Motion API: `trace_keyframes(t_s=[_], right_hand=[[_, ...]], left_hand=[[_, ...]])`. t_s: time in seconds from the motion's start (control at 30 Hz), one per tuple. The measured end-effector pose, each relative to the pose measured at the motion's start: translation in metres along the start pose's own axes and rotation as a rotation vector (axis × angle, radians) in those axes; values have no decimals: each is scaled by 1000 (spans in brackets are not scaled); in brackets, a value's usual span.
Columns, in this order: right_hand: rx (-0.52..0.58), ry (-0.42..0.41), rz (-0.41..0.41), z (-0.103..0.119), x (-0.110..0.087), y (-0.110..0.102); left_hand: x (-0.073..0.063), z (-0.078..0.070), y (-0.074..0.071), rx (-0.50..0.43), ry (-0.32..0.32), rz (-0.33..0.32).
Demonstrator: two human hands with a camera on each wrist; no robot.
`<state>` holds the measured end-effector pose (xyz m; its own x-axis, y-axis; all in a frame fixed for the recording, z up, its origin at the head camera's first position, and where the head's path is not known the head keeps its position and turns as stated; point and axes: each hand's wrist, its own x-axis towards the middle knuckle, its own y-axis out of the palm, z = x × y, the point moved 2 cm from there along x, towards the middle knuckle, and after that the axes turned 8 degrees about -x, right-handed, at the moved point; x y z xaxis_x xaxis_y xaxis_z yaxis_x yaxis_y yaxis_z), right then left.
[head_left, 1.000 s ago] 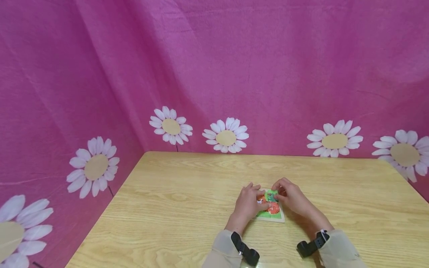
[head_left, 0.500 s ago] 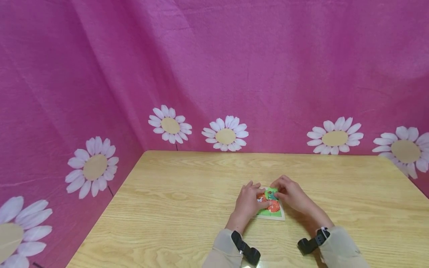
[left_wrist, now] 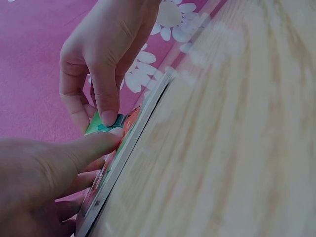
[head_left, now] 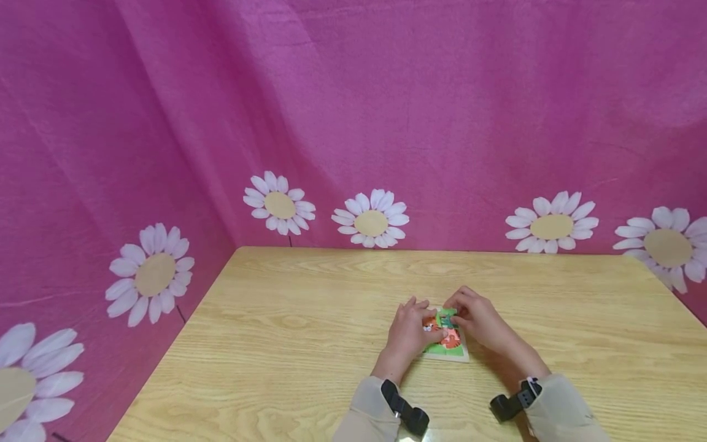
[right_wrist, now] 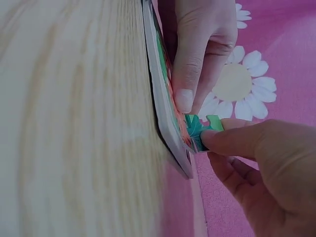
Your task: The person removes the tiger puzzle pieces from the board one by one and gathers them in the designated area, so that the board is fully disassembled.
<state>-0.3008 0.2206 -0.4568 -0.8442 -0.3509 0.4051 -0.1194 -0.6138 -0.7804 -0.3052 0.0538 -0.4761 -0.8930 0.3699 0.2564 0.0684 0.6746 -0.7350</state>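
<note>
The jigsaw puzzle lies partly under the loosely spread left hand; alongside, the right hand pinches a green piece.

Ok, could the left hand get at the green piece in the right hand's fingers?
Probably yes: the left hand has its thumb on the puzzle board, close beside the green piece, with nothing seen between. The right hand's pinch covers part of the piece, though.
</note>
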Motion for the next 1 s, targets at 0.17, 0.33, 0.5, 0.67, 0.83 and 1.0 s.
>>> trace_keyframes(t_s=[0.17,0.33,0.5,0.67,0.83,1.0], right_hand=[[14,61,40,-5,2,0],[43,137,112,-9,2,1],[37,120,114,-8,2,0],[42,88,64,-5,2,0],[39,89,19,-5,1,1],[44,130,4,-9,-2,1]], left_hand=[[1,0,-1,-23,-23,6],[2,-1,0,-37,-47,18],[2,-1,0,-26,-32,9],[2,-1,-1,-24,-15,-3],[1,0,-1,-42,-25,-7],[1,1,1,-59,-30,-1]])
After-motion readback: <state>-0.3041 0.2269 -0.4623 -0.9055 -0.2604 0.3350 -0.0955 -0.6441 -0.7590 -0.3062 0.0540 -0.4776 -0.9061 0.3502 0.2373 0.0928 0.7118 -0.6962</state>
